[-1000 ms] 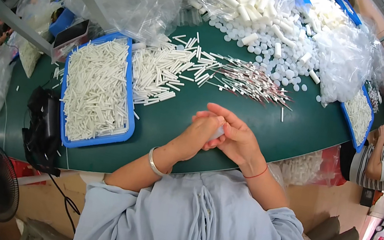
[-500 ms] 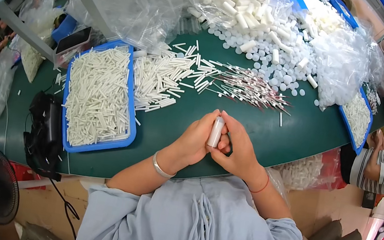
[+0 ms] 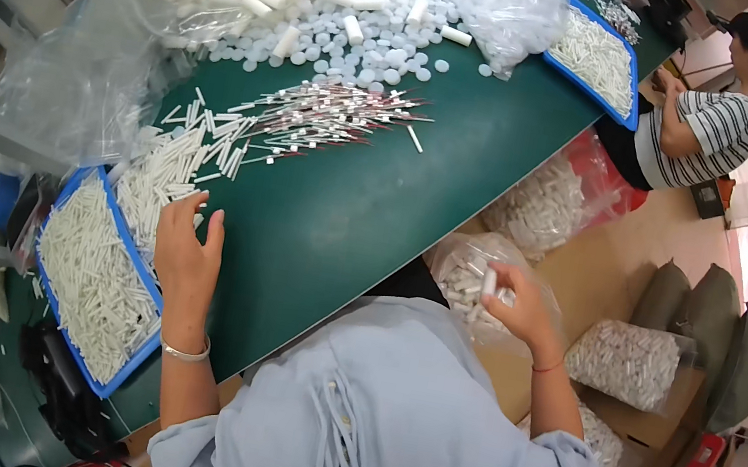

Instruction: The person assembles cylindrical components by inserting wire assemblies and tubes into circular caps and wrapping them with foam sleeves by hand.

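Left hand: fingers spread and released, held beside loose thin white tubes on the green surface.
Right hand: short white cylinder grasped by the fingers, held over a clear plastic bag, right of the surface.

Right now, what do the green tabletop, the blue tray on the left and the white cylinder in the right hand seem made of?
Green tabletop: perhaps a rubber or vinyl sheet, smooth, with a soft sheen.
Blue tray: probably plastic, smooth, evenly coloured rim.
White cylinder in the right hand: possibly plastic, given its pale, even colour; too small to judge finish.
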`<state>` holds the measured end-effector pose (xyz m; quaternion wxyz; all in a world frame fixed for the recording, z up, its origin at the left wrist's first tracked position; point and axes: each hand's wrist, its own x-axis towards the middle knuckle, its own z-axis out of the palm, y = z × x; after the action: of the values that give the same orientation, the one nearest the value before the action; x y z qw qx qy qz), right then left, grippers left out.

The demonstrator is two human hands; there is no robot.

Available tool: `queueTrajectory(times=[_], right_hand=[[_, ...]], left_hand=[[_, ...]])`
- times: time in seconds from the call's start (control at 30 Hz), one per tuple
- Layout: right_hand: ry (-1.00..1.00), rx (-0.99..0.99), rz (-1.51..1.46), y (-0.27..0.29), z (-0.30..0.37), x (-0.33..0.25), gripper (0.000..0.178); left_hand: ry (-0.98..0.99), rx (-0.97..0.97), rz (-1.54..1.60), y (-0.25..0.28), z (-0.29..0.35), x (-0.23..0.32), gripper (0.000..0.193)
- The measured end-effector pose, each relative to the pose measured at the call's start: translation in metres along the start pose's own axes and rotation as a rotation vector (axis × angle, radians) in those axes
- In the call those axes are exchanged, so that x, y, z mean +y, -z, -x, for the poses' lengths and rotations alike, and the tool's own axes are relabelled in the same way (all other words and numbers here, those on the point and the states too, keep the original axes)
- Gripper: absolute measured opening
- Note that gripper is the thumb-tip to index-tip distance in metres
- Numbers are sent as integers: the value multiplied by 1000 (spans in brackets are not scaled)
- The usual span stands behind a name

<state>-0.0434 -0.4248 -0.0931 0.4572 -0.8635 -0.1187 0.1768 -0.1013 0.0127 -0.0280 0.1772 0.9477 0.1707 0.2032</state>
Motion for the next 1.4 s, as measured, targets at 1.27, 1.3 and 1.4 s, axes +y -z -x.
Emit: queueTrajectory(times=[1.27,1.3,1.4], right_hand=[[984,-155,17,-160,-219,-221,10],[935,-184,-28,-157,-212,-221,10],[883,-236,-78,-152,-204,-217,10]], left_hand=[[266,62,762,-25,-23,-9,12],[312,19,875,-24,-22,-7,13],[352,-36,1036,-22,-19,-3,14]])
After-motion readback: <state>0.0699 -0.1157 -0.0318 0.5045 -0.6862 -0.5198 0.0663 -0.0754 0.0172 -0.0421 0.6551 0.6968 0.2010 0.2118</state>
